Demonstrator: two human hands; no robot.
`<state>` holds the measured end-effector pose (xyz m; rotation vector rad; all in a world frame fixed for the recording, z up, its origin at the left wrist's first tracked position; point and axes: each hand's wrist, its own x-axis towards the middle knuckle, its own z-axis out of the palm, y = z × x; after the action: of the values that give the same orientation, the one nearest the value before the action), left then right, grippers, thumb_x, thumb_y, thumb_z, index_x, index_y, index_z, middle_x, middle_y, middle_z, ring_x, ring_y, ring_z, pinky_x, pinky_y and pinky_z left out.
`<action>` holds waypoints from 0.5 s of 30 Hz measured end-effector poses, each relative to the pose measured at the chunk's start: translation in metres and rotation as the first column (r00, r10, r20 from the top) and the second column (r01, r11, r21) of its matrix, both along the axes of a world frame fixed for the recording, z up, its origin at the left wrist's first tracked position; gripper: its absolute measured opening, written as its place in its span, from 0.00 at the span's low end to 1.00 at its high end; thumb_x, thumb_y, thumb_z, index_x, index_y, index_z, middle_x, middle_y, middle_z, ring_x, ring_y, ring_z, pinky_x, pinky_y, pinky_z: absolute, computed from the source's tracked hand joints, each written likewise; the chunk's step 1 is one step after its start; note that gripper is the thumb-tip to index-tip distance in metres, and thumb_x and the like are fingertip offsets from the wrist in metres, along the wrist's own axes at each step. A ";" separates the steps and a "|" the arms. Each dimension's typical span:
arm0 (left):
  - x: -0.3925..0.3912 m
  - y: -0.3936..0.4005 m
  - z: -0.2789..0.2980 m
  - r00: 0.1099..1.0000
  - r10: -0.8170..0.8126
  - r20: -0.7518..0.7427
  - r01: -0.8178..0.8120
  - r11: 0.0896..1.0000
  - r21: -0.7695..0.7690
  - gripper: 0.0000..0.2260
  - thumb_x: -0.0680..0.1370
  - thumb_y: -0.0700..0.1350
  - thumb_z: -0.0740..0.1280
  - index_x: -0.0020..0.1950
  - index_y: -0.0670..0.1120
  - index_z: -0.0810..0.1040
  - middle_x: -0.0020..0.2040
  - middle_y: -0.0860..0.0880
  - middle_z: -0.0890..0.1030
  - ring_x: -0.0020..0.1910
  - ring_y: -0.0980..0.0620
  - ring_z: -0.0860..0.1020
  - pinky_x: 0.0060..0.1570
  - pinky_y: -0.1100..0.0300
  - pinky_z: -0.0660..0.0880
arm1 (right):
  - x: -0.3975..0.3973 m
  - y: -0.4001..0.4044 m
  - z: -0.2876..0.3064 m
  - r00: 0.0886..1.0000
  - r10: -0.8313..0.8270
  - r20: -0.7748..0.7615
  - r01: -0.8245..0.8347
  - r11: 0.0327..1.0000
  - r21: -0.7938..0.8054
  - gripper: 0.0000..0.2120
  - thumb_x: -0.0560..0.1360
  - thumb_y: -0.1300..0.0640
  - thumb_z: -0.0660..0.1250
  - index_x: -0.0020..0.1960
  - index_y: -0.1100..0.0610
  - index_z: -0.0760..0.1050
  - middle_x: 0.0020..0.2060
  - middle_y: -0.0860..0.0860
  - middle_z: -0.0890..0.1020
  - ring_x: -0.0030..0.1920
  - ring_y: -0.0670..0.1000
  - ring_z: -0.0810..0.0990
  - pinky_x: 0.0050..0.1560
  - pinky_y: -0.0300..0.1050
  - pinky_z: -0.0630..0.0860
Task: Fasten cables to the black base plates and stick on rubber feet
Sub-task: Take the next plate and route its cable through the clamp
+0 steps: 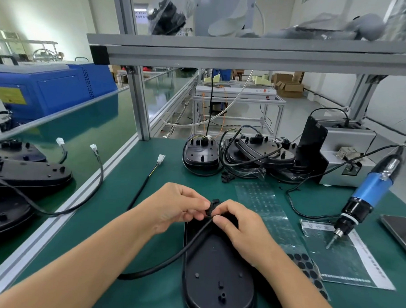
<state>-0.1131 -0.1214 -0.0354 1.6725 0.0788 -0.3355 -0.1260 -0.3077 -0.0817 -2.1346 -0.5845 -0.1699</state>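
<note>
A small black plastic cable clip (pixel 213 206) sits at the far end of a flat, black, oval plastic base plate (pixel 216 269) that lies near the front edge of the green bench mat (pixel 164 175). The left hand (pixel 179 206) pinches the clip from the left with curled thumb and fingertips; the right hand (pixel 238 226) curls round it from the right, its thumb pressing on the thick black cable (pixel 170 258) just below the clip. The clip's form is mostly hidden by the fingers, and whether it is seated on the plate cannot be told. The cable runs from the clip down and left across the plate, loops on the mat, and its far stretch ends in a white connector (pixel 161 158).

Just right of the plate lies a clear backing sheet of round black rubber feet (pixel 306 268), partly under the right wrist; most of its far rows look bare. Right again, a blue and black electric screwdriver (pixel 366 198) rests tip-down on a clear plastic bag (pixel 345 262). At the far side stand stacked black base plates with cables fitted (pixel 250 155), beside a grey screw feeder box (pixel 344 154). More black plates (pixel 28 173) lie at the left, cut off by the frame edge.
</note>
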 end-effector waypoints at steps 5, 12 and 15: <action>-0.005 0.001 0.005 0.999 -0.036 0.016 0.035 0.999 0.041 0.04 0.71 0.37 0.74 0.44 0.37 0.83 0.30 0.45 0.80 0.30 0.54 0.77 0.30 0.68 0.71 | 0.000 0.003 0.001 1.000 -0.023 0.009 0.023 1.000 -0.021 0.12 0.78 0.54 0.67 0.43 0.38 0.71 0.43 0.39 0.80 0.49 0.37 0.76 0.48 0.27 0.67; -0.010 -0.001 0.004 0.997 0.023 0.080 -0.028 0.997 0.073 0.01 0.71 0.37 0.74 0.42 0.41 0.84 0.33 0.44 0.82 0.32 0.54 0.78 0.34 0.66 0.72 | -0.002 0.003 0.003 1.000 -0.026 0.006 0.026 0.999 -0.025 0.11 0.78 0.54 0.66 0.43 0.38 0.71 0.43 0.40 0.79 0.48 0.37 0.75 0.48 0.29 0.68; -0.012 0.000 0.004 0.996 -0.003 0.092 -0.006 0.996 0.094 0.02 0.70 0.36 0.75 0.41 0.41 0.84 0.32 0.44 0.81 0.32 0.54 0.78 0.32 0.67 0.72 | -0.002 0.003 0.003 1.000 -0.029 0.005 0.029 0.999 -0.020 0.10 0.78 0.54 0.66 0.44 0.39 0.71 0.42 0.40 0.80 0.48 0.38 0.76 0.47 0.29 0.68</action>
<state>-0.1247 -0.1218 -0.0312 1.7786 0.0275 -0.2566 -0.1280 -0.3047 -0.0789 -2.1639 -0.5600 -0.1861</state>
